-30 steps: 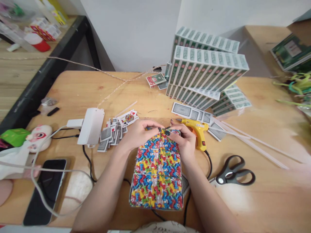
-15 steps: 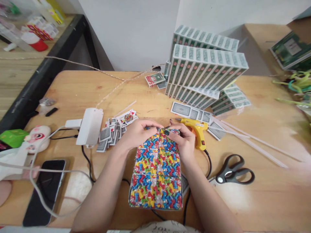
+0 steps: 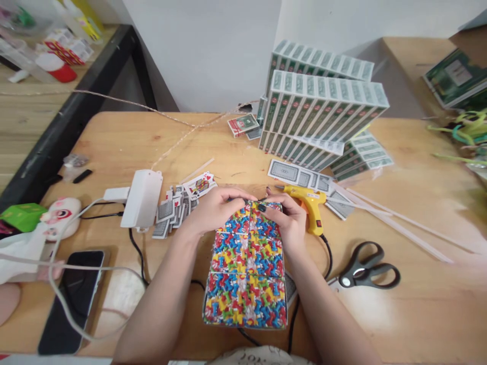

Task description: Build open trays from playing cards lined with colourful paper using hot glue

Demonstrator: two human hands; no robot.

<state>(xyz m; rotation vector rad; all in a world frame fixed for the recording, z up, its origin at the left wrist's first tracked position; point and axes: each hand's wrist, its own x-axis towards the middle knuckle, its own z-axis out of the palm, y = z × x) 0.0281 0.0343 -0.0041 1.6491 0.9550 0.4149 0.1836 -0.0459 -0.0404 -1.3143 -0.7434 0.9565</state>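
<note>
A flat rectangular panel [image 3: 246, 274], its top covered by playing-card-sized pieces with a colourful bone-like pattern, lies in front of me. My left hand [image 3: 222, 205] grips its far left corner, thumb on top and fingers over the far edge. At the far right corner, my right hand [image 3: 287, 215] holds the panel with its dark-nailed thumb on the surface. Most fingertips are hidden behind the far edge. A yellow glue gun [image 3: 310, 203] lies just beyond my right hand. Loose playing cards [image 3: 173, 210] are piled left of my left hand.
Stacked green card boxes [image 3: 323, 111] stand at the back right. Black-handled scissors [image 3: 367, 268] and clear glue sticks [image 3: 411, 230] lie to the right. A white power strip [image 3: 141, 200], a phone [image 3: 72, 301] and looping cables are on the left. A string [image 3: 175, 144] crosses the back.
Both hands keep their hold on the panel's far edge. The whole view has shifted very slightly; nothing else visibly differs.
</note>
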